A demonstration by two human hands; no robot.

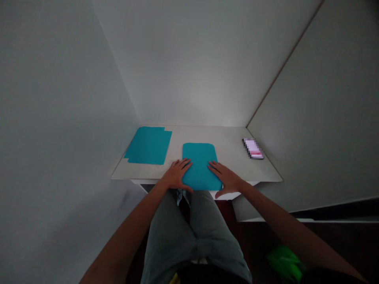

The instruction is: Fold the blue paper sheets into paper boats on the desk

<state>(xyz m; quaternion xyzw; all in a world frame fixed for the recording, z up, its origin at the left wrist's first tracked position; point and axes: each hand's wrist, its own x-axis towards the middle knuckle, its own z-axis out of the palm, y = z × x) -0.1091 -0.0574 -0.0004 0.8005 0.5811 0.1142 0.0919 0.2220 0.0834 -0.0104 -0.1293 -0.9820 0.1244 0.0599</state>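
A flat teal sheet (200, 167) with rounded far corners lies at the front of the white table, its near edge reaching slightly past the tabletop. On its left side rests my left hand (178, 174), fingers spread and fingertips on the sheet, thumb by the near left corner. My right hand (226, 178) lies along the right side, fingers stretched onto the sheet and thumb apart near the front corner. I cannot tell whether it is one layer or several. More teal sheets (149, 145) lie flat at the left, their edges slightly offset.
The white table (227, 152) fits between walls at the left, back and right. A phone (253, 148) with a lit, blurred screen lies at the right end. Below, a green object (286, 262) is on the dark floor at the right. My legs are against the table's front.
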